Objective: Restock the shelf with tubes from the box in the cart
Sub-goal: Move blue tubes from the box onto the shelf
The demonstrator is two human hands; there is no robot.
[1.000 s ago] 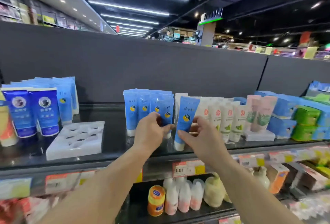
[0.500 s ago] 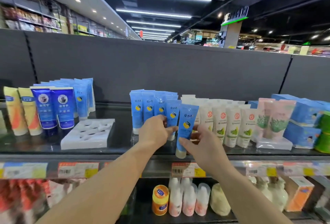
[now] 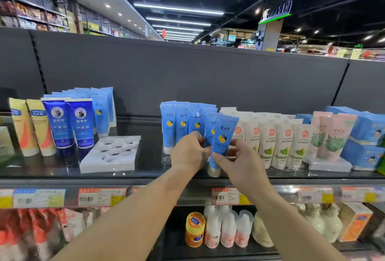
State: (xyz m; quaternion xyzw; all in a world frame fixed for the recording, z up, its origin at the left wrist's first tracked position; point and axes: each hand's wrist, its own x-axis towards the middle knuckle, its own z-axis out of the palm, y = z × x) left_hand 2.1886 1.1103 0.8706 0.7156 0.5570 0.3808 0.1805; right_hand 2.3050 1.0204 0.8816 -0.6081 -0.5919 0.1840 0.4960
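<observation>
- Head view: right hand (image 3: 239,162) pinches a light blue tube (image 3: 221,142) at its lower body, thumb in front, cap down, top leaning right
- tube sits at the front right end of the blue tube row (image 3: 183,123) on the top shelf (image 3: 145,169), just beside the white tubes (image 3: 268,142)
- left hand (image 3: 188,152) has fingers curled against the row's front tubes, seemingly bracing them; real grip cannot tell
- box and cart not in view
- step judged: seating this tube in the row
- to do well: straighten it upright, cap flat on shelf, label forward, slide back until touching the tube behind
- keep left hand bracing, neighbours look easy to topple
- release only once it stands alone
</observation>
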